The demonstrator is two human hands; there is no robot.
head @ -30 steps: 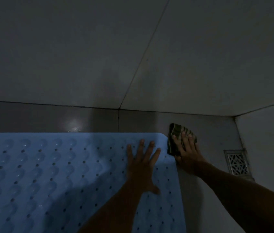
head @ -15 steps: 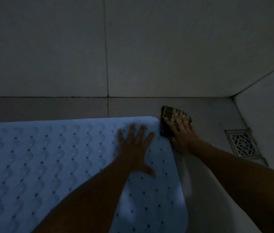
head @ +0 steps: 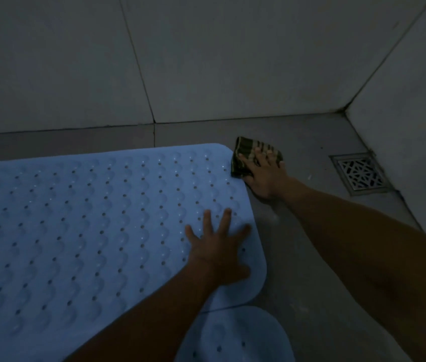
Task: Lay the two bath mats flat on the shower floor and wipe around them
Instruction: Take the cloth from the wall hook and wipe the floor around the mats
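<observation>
A pale blue bath mat (head: pixel 97 226) with rows of holes and bumps lies flat on the grey shower floor and fills the left half of the view. My left hand (head: pixel 217 246) rests on its right end, palm down, fingers spread. The rounded corner of a second blue mat (head: pixel 232 338) shows at the bottom edge, just below the first. My right hand (head: pixel 264 176) presses a dark striped cloth (head: pixel 246 155) flat on the floor, right beside the first mat's far right corner.
A square metal floor drain (head: pixel 361 173) sits to the right of the cloth, near the right wall. Tiled walls (head: pixel 206 61) meet in a corner at the upper right. A bare strip of grey floor (head: pixel 298 257) runs along the mats' right side.
The view has swung so the mat's right end and the second mat's corner now show. My left hand has slid nearer along the mat. My right hand keeps the cloth at the mat's corner.
</observation>
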